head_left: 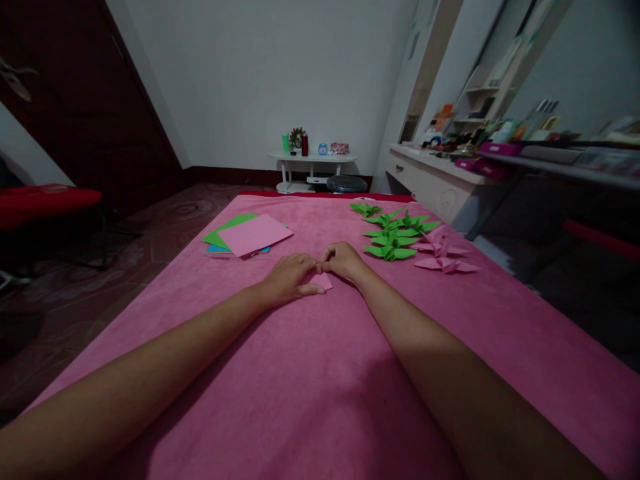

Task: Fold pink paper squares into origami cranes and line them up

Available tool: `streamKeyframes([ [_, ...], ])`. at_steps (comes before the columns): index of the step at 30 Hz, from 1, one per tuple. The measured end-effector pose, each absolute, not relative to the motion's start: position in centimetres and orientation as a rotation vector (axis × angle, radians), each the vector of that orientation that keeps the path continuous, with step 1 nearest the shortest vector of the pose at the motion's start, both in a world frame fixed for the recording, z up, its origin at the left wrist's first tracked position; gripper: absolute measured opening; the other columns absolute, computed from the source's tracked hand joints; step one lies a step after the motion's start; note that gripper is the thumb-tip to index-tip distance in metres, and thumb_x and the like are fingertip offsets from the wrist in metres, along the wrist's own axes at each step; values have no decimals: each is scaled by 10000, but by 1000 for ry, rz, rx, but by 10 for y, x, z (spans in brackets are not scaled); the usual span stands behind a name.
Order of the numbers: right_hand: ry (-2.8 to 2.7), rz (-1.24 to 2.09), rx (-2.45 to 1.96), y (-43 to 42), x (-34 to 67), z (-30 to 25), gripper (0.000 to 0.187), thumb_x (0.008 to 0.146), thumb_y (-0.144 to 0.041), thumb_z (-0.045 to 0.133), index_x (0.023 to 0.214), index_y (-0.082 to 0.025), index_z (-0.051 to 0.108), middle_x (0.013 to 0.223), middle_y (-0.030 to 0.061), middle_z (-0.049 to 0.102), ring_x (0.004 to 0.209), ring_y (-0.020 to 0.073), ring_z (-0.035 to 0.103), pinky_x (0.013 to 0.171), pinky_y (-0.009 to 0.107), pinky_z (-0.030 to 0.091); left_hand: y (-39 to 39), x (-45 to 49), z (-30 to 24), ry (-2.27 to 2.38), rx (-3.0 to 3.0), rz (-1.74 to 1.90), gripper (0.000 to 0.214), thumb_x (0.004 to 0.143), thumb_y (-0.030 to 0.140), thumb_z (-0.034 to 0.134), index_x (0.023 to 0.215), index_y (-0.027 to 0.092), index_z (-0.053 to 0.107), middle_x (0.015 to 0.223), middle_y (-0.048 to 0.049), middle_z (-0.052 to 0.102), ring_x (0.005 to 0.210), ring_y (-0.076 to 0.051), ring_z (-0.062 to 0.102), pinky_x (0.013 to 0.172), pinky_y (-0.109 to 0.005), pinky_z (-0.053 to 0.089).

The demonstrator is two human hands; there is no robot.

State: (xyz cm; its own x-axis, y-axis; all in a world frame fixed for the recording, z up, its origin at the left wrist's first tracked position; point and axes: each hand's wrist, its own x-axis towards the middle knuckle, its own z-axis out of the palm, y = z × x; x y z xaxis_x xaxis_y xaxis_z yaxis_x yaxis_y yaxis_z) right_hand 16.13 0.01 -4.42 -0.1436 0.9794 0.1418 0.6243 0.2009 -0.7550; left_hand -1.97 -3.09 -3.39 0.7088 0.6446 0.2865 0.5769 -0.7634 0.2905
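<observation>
Both hands meet over a small folded pink paper (323,281) lying on the pink cloth (310,373). My left hand (290,277) rests on the paper's left part with fingers bent and pressed down. My right hand (343,259) is curled, its fingertips pinching the paper's top edge. Most of the paper is hidden under the hands.
A stack of flat coloured sheets (247,235), pink on top of green and blue, lies at the far left. Several folded green paper cranes (393,233) and pink paper cranes (443,257) lie at the far right. A white low table (313,160) and a cluttered desk (450,177) stand beyond.
</observation>
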Motion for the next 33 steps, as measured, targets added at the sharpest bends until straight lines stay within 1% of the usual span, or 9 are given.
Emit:
streamKeyframes([
  [6,-1851,712,-1482,0,162,-44,136,536,-159,729,653,-139,661,578,-19,621,525,81,507,516,186,370,-34,-30,-38,884,2724,586,538,725,585,553,1115,214,560,986,-85,558,939,-229,484,821,-342,359],
  [11,-1911,712,-1473,-1,162,-42,176,581,-134,708,756,-151,694,630,-9,643,546,84,528,543,190,389,-36,-37,-39,869,2522,758,656,608,555,684,1152,217,542,1055,-82,566,980,-235,504,856,-358,389],
  [12,-1925,712,-1477,-1,162,-42,182,587,-126,703,766,-154,698,639,-8,647,552,86,532,548,190,391,-37,-38,-38,887,2432,825,638,632,544,670,1158,210,535,1083,-85,564,995,-232,509,865,-357,395],
  [14,-1945,710,-1489,-1,162,-41,186,593,-115,698,774,-157,703,654,-4,652,565,88,540,554,189,393,-38,-41,-37,988,2220,953,518,754,512,559,1154,184,533,1101,-92,571,997,-212,527,863,-349,409],
  [16,-1958,701,-1498,-1,163,-41,179,600,-115,696,774,-159,704,667,0,655,576,90,545,558,188,395,-39,-43,-37,1120,2072,1010,434,828,466,465,1116,155,556,1026,-89,599,915,-186,558,806,-328,434],
  [17,-1962,694,-1502,-2,163,-41,174,606,-119,693,776,-160,703,672,1,655,581,92,547,559,189,395,-38,-44,-37,1170,2057,1005,425,819,461,481,1089,146,573,977,-82,609,858,-175,564,764,-313,443],
  [21,-2000,657,-1514,-3,162,-40,172,628,-146,681,797,-174,699,696,2,657,601,96,553,557,187,394,-34,-43,-42,1235,2225,909,480,662,461,670,1024,149,628,847,-52,603,693,-141,519,630,-261,420],
  [28,-2051,588,-1553,-8,160,-37,135,613,-166,661,745,-191,678,689,-12,647,605,99,543,537,189,368,-29,-43,-46,1208,2150,906,551,620,474,698,1064,156,627,797,-25,579,646,-117,473,582,-230,379],
  [33,-1952,689,-1443,-10,159,-36,106,589,-113,639,681,-161,662,597,-24,615,567,96,525,544,193,376,-29,-45,-45,1220,2114,892,432,675,468,646,967,150,669,769,-24,587,651,-123,494,585,-233,375],
])
